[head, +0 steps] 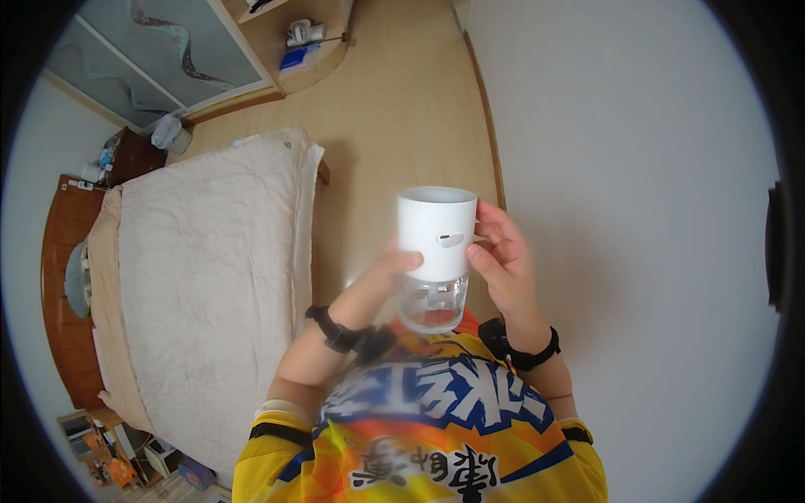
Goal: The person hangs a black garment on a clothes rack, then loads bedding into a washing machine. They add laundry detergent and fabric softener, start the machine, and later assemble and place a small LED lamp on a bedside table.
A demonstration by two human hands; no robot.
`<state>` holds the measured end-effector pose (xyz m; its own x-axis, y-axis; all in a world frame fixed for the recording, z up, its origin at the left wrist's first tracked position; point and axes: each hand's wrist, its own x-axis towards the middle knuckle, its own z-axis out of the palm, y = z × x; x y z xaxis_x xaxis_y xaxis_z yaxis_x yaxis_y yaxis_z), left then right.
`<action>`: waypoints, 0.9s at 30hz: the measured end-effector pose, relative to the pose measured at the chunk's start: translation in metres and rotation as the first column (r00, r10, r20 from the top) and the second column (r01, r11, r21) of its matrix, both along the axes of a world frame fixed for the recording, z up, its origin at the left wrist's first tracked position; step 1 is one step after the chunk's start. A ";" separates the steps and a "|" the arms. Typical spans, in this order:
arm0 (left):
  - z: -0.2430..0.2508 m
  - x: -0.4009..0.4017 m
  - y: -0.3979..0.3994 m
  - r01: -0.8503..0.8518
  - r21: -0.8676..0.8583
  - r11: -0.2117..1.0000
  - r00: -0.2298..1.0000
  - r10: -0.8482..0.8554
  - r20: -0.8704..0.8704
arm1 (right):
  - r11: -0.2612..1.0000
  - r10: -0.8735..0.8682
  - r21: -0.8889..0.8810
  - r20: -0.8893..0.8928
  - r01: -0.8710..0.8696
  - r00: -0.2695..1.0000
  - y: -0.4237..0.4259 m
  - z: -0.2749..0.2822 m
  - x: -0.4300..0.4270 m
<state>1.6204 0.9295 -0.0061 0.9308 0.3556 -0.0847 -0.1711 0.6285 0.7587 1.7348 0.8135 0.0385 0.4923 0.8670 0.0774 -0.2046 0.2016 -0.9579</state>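
Observation:
A white cylindrical appliance body (434, 220), which looks like part of a portable blender, is upright in front of my chest. On its side is a small charging port with its flap (449, 240) swung aside. A clear jar (434, 308) joins its lower end, and reddish colour shows through the jar's base. My left hand (396, 261) grips the white body from the left, its thumb on the front and its fingers hidden behind. My right hand (506, 251) holds the right side, with thumb and fingertips against the edge.
A bed with a cream quilt (214, 251) stands on the left, its wooden headboard (69, 289) at the far side. A bare wall (629, 188) runs close on my right. Ahead are the wooden floor (396, 94), a corner shelf (314, 69) and a lined bin (173, 135).

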 end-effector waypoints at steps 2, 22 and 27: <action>-0.006 0.030 0.032 -0.019 0.008 1.000 1.000 0.019 -0.001 | 1.000 0.014 -0.008 0.005 -0.014 1.000 0.037 -0.003 0.034; 0.064 0.156 0.362 -0.468 0.165 0.868 0.884 0.456 0.106 | 0.854 0.454 0.184 0.196 -0.487 0.869 0.430 0.023 0.196; 0.062 0.145 0.476 -0.521 0.348 0.780 0.848 0.423 0.321 | 0.778 0.482 0.263 0.332 -0.570 0.811 0.533 0.047 0.189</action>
